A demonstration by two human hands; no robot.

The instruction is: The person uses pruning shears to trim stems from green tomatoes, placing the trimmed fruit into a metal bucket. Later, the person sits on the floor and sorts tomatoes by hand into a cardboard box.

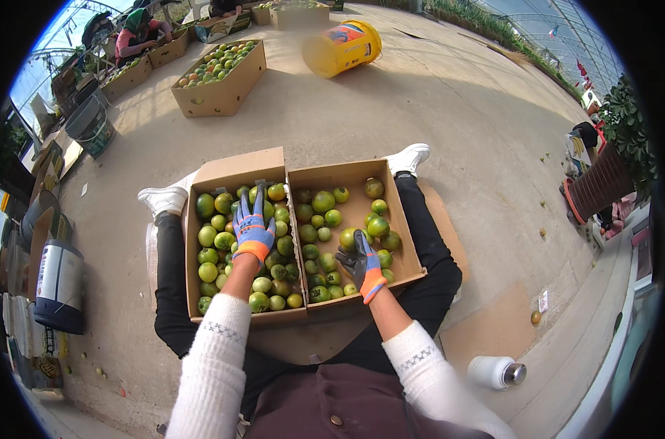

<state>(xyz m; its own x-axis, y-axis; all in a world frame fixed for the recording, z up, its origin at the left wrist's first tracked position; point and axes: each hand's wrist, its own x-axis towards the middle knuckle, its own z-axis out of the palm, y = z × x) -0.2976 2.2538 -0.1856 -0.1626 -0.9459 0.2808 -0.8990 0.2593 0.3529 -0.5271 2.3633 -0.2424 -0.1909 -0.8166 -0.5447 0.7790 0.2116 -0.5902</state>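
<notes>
Two open cardboard boxes stand side by side between my outstretched legs. Green tomatoes, a few turning orange, crowd the left box [244, 317]. My left hand [254, 228], in a blue glove with dark fingers and an orange cuff, lies over them with fingers spread. Fewer tomatoes sit in the right box [354, 195], and its brown bottom shows between them. There my right hand [362, 260], gloved alike, has thumb and fingers apart beside a large yellowish-green tomato [348, 239]. The fingers appear to meet this tomato; whether they grip it is unclear.
Ahead are another tomato box [211, 101] and a tipped yellow bucket [351, 46]. A person [140, 35] works among boxes at far left. A white bottle [491, 373] lies at right, near a flat cardboard sheet [491, 324]. A lidded bucket [61, 285] is at left.
</notes>
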